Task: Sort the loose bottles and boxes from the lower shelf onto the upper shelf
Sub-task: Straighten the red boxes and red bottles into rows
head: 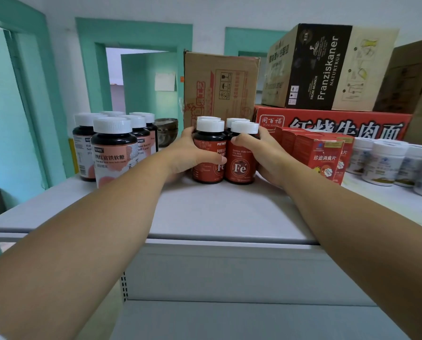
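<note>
Red-labelled dark round bottles point(239, 155), white ribbed caps up, upright; left hand point(188, 153) and right hand point(266, 153) clasp the cluster on the smooth grey shelf point(217, 212).

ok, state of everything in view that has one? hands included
left hand: grips the red-label bottles from the left
right hand: grips them from the right
red-label bottles: upright, capped, bunched together on the upper shelf
pink-label bottles: upright, capped
red boxes: upright, closed
white bottles: upright, capped
Franziskaner carton: closed, on the red carton
door: open
</note>
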Action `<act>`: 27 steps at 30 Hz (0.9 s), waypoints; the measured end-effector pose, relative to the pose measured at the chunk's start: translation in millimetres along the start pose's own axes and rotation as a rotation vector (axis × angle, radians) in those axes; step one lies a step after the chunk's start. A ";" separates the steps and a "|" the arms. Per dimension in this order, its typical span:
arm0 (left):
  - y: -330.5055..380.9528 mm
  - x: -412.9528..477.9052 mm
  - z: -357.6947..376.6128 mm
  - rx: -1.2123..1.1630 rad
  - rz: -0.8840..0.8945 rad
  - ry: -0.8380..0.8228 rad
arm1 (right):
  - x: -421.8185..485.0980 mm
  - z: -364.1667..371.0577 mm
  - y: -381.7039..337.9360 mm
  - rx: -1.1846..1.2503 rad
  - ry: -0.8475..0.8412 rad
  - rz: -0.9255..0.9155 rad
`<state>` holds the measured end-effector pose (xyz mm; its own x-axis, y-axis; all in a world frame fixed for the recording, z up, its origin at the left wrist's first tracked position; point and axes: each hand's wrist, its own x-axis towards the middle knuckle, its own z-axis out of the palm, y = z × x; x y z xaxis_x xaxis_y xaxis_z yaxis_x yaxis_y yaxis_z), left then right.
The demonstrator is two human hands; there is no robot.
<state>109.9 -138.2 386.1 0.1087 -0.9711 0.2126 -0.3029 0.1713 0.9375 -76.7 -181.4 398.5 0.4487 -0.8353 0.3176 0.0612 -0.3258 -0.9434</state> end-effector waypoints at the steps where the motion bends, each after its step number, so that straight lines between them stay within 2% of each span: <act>1: 0.1 -0.1 0.3 0.002 -0.001 0.003 | 0.4 0.1 0.6 0.002 0.006 0.002; 13: 1.0 -4.9 -2.7 0.104 0.000 -0.008 | -3.3 2.5 -2.0 0.007 0.040 0.027; 27: 6.5 -12.0 0.4 0.064 -0.031 -0.022 | -4.6 6.8 -4.1 -0.007 0.096 0.036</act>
<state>106.2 -125.6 389.6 0.0985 -0.9793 0.1769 -0.3598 0.1307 0.9238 -72.9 -173.2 400.3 0.3632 -0.8849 0.2915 0.0399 -0.2978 -0.9538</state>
